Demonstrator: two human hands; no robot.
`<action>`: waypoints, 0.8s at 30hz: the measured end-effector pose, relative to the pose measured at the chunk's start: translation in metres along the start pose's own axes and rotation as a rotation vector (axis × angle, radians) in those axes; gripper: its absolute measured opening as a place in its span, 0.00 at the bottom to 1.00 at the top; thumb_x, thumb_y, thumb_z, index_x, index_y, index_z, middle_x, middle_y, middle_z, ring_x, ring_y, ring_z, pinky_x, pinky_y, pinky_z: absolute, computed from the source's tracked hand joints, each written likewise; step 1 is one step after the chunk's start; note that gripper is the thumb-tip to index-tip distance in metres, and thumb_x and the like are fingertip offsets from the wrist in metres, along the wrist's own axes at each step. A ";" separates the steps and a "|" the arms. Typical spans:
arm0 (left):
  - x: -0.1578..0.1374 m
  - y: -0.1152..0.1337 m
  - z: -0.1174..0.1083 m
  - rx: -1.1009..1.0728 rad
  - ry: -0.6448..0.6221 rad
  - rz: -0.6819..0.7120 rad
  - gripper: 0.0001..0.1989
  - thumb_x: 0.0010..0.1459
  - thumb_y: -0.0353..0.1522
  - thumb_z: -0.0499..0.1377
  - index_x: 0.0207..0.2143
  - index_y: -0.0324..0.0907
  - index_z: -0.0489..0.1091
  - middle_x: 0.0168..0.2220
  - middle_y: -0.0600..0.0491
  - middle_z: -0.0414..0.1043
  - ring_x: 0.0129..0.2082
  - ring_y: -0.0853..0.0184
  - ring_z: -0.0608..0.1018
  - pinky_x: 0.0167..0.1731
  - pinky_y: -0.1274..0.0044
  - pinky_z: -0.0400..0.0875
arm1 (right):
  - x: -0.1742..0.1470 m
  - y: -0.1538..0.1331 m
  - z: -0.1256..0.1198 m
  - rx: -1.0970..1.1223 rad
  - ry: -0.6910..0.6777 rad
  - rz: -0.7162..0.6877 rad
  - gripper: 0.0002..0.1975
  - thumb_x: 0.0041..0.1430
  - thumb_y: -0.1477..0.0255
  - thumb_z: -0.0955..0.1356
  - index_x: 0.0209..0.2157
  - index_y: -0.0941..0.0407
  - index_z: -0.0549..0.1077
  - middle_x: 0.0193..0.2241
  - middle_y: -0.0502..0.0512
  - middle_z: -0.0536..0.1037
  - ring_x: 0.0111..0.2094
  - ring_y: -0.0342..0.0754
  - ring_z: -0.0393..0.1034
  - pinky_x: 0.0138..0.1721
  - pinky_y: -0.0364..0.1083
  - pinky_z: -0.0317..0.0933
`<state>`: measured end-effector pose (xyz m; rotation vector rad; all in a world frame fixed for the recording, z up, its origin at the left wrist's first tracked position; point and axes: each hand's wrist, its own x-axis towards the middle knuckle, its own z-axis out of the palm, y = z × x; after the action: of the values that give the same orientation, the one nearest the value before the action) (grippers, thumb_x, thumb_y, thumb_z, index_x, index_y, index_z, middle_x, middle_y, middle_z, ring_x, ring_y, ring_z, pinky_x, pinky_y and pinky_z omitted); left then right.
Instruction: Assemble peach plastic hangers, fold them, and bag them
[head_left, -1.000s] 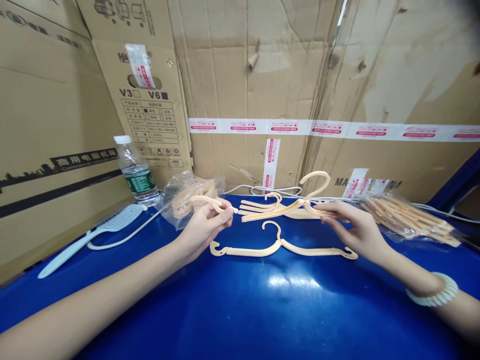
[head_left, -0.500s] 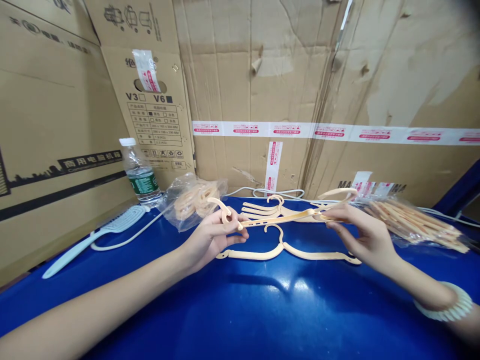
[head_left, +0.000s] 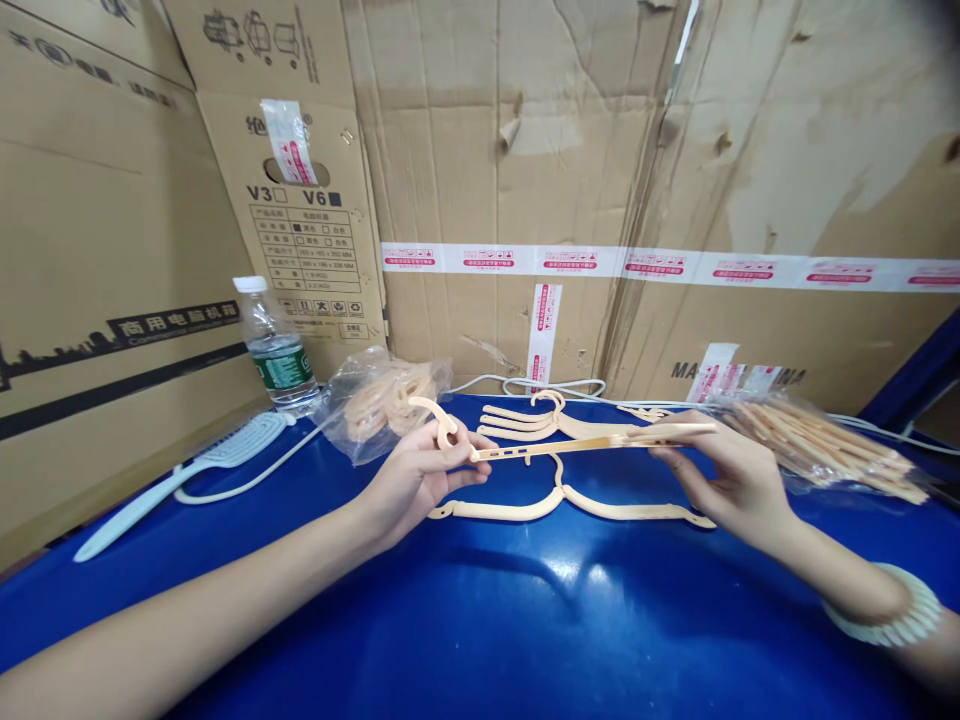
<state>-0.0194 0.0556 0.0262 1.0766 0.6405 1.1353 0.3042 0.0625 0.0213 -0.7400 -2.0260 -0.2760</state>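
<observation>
My left hand (head_left: 421,468) is closed around the left end of a cream plastic folding hanger (head_left: 559,446), where a short curved piece sticks up over the fingers. The thumb and fingers of my right hand (head_left: 731,475) pinch the other end. The hanger is held level above the table, its slotted bar stretching between both hands. Beneath it, a second cream hanger (head_left: 510,510) lies spread on the blue table (head_left: 480,630), its hook partly hidden by the held one. Behind lie several stacked hangers (head_left: 517,425).
A clear bag of curved cream pieces (head_left: 386,400) sits back left, near a water bottle (head_left: 281,355) and a pale blue hairbrush (head_left: 195,470). Another bag of long cream pieces (head_left: 825,445) lies at right. A white cable (head_left: 555,385) runs before the cardboard wall (head_left: 480,150).
The curved arm at the hanger's right end, raised before, has swung down and now lies nearly in line with the bar under my right fingers. My left hand keeps its grip.
</observation>
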 end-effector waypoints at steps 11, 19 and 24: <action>0.003 -0.002 -0.002 0.043 0.058 -0.003 0.14 0.46 0.30 0.70 0.26 0.37 0.66 0.33 0.49 0.79 0.29 0.68 0.78 0.36 0.75 0.73 | 0.000 0.001 0.000 -0.016 -0.022 -0.079 0.09 0.60 0.80 0.66 0.39 0.52 0.73 0.32 0.54 0.77 0.33 0.49 0.74 0.36 0.48 0.67; 0.000 -0.006 -0.003 0.182 0.205 0.070 0.11 0.45 0.31 0.69 0.27 0.36 0.70 0.31 0.49 0.79 0.28 0.69 0.78 0.34 0.76 0.74 | 0.001 -0.005 0.001 -0.001 -0.090 -0.127 0.14 0.61 0.83 0.63 0.44 0.54 0.71 0.35 0.56 0.76 0.37 0.48 0.73 0.37 0.47 0.67; 0.000 -0.005 -0.001 0.254 0.265 0.142 0.10 0.43 0.29 0.68 0.26 0.36 0.70 0.29 0.49 0.80 0.26 0.69 0.78 0.31 0.77 0.73 | 0.000 -0.010 0.002 0.012 -0.088 -0.125 0.14 0.60 0.84 0.64 0.44 0.55 0.71 0.35 0.56 0.77 0.36 0.48 0.74 0.38 0.46 0.67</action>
<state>-0.0181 0.0559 0.0211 1.2112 0.9481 1.3593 0.2966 0.0559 0.0211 -0.6280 -2.1596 -0.3077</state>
